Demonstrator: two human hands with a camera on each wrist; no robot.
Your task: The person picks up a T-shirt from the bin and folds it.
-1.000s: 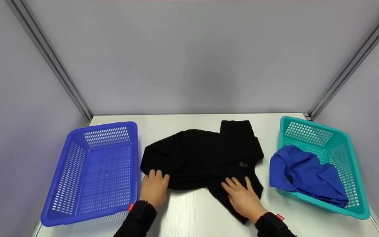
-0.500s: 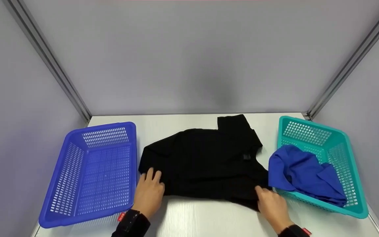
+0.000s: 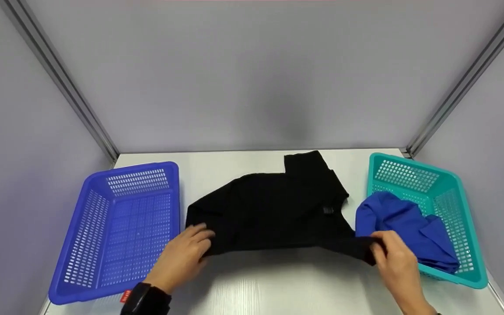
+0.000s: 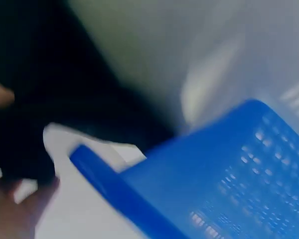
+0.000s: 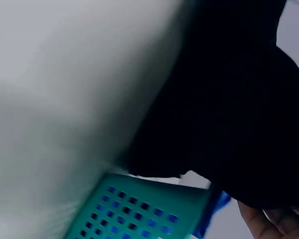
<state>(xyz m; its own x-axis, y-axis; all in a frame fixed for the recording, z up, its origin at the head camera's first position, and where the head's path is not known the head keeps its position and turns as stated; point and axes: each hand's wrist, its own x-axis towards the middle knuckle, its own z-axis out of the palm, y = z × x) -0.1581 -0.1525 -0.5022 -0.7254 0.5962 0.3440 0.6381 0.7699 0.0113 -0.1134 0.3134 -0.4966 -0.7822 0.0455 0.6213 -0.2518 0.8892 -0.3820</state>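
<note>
A black T-shirt (image 3: pixel 269 205) lies across the white table, its neck with a small label toward the right and one short sleeve pointing to the back. Its near edge is raised off the table, with a shadow beneath. My right hand (image 3: pixel 398 267) pinches the near shoulder or sleeve end, in front of the blue garment. At the near left corner, my left hand (image 3: pixel 182 256) grips the cloth; the left wrist view shows a thumb and a finger (image 4: pixel 0 95) on either side of black fabric (image 4: pixel 74 99), though blurred.
On the left stands a blue-violet plastic basket (image 3: pixel 174 218) with nothing in it. A teal basket (image 3: pixel 470 227) stands on the right, holding a crumpled blue garment (image 3: pixel 409 227) that hangs over its near-left rim. Grey panels (image 3: pixel 260 78) enclose the table (image 3: pixel 252 284).
My right hand has gone from lying flat on the shirt to pinching its near part and drawing it right and up. The near edge has straightened and lifted; my left hand has shifted slightly left.
</note>
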